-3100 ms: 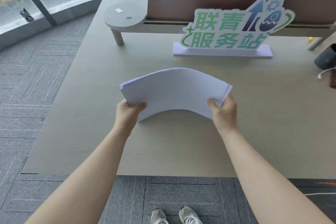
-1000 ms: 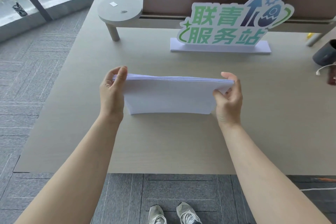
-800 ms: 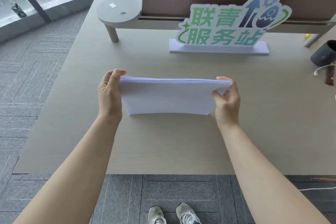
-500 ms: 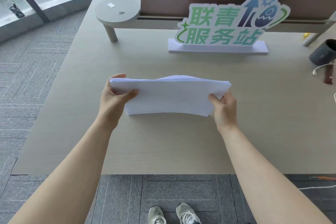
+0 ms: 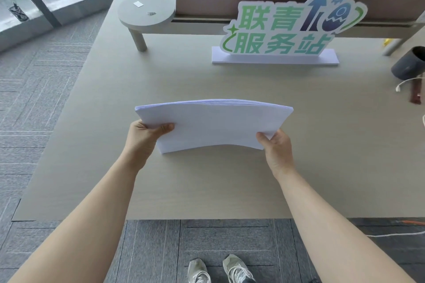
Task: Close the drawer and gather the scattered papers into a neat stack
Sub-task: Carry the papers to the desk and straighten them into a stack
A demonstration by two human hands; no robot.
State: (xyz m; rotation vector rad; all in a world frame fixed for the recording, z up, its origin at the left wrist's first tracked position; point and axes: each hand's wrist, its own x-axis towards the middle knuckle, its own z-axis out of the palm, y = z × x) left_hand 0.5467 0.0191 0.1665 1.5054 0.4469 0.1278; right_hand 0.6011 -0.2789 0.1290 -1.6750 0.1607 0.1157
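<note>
My left hand point(image 5: 143, 138) and right hand point(image 5: 277, 148) each pinch a lower corner of the paper stack point(image 5: 213, 125), bowed upward mid-frame above the desk point(image 5: 322, 145); sign point(image 5: 282, 27) upper right.

Beige tabletop point(image 5: 207, 80) with a green cutout sign point(image 5: 282, 27) standing at the back. Left of the sign there's a round shelf point(image 5: 147, 12) on a leg, with a white scrap on top. Right of the sign: dark cup point(image 5: 409, 62), white cable point(image 5: 407, 81). Sneakers point(image 5: 220, 270) on grey carpet point(image 5: 46, 80).

left hand point(image 5: 143, 136) gripping, thumb on top | right hand point(image 5: 277, 148) gripping, arms outstretched
</note>
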